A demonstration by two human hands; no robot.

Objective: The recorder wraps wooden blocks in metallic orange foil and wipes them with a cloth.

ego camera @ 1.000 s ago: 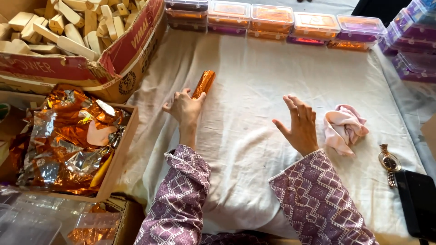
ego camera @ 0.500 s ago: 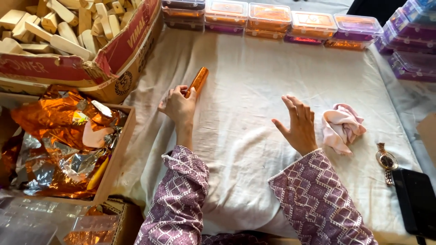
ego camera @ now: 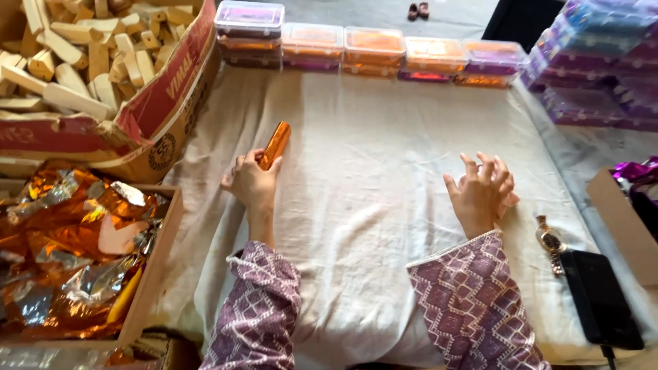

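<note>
Sleeves of purple patterned cloth frame my view. My right hand [ego camera: 482,194] hovers open, fingers spread, holding nothing, above the white cloth-covered table [ego camera: 384,164]. My left hand [ego camera: 252,182] is closed on the near end of an orange foil-wrapped stick [ego camera: 275,144], which lies on the cloth beside the cardboard box of pale wooden blocks [ego camera: 82,62]. I judge steady pressure along the stick would keep the foil smooth. Since the earlier frame, the stick has shifted slightly leftward.
</note>
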